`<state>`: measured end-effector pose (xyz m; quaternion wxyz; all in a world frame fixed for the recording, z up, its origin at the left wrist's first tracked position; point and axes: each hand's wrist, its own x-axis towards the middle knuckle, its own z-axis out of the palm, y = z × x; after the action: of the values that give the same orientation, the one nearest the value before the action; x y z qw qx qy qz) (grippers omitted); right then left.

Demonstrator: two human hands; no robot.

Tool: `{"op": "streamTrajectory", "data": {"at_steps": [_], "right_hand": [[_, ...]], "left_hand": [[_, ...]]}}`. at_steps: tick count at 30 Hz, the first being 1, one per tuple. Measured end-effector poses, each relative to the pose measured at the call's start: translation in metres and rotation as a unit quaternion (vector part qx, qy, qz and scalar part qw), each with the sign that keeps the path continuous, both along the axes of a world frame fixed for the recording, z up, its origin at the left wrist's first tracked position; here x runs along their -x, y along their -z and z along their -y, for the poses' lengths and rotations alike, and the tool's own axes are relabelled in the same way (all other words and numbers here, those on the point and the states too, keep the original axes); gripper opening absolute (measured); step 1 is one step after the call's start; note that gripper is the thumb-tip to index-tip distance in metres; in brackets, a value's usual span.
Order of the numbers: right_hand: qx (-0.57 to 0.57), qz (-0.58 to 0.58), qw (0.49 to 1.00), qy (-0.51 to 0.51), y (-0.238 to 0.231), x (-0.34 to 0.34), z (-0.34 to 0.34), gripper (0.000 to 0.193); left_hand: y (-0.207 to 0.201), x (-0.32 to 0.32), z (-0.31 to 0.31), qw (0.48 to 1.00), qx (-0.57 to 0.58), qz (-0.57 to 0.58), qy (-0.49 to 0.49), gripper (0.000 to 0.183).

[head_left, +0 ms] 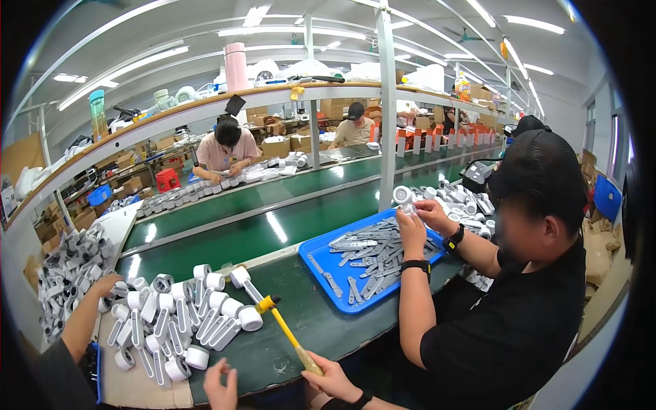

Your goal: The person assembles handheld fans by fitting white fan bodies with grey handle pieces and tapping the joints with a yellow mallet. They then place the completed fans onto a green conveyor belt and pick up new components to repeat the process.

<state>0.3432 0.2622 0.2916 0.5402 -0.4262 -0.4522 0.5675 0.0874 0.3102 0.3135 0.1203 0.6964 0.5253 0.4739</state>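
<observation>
My right hand (329,380) grips the wooden-coloured end of a yellow-handled mallet (288,331) near the bench's front edge. Its yellow head with a black face is raised toward the pile, close to one white-headed part (240,276). To the left, my left hand (220,384) is held low at the front edge with its fingers apart and nothing in it. Just beyond it lies a heap of white round-headed parts with long grey-edged handles (179,321), spread over cardboard and the dark green bench top (275,369).
On the left a co-worker's hand (102,285) reaches into the parts. At right, a person in black holds a white part (402,196) above a blue tray (342,304) of grey strips. A green conveyor (225,240) and a metal post (387,123) stand beyond.
</observation>
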Motion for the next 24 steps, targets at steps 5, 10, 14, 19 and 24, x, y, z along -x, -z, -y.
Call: {"op": "streamTrajectory", "data": {"at_steps": [5,10,14,19,24], "right_hand": [[0.018,-0.123,0.992,-0.026,0.012,0.014,-0.048,0.065],[0.039,-0.115,0.993,-0.004,0.024,0.023,-0.068,0.065],[0.045,-0.113,0.993,-0.006,0.029,0.022,-0.072,0.065],[0.042,-0.102,0.994,-0.006,0.027,0.024,-0.071,0.066],[0.039,-0.090,0.995,-0.020,0.026,0.025,-0.072,0.066]], "left_hand": [[0.036,-0.020,-0.017,0.992,0.084,0.094,-0.003,0.010],[0.035,-0.026,-0.019,0.992,0.041,-0.112,-0.036,0.023],[0.025,-0.033,-0.015,0.994,0.009,-0.102,-0.034,0.030],[0.027,-0.031,-0.017,0.992,-0.010,-0.120,-0.034,0.030],[0.033,-0.028,-0.018,0.989,-0.027,-0.136,-0.048,0.031]]}}
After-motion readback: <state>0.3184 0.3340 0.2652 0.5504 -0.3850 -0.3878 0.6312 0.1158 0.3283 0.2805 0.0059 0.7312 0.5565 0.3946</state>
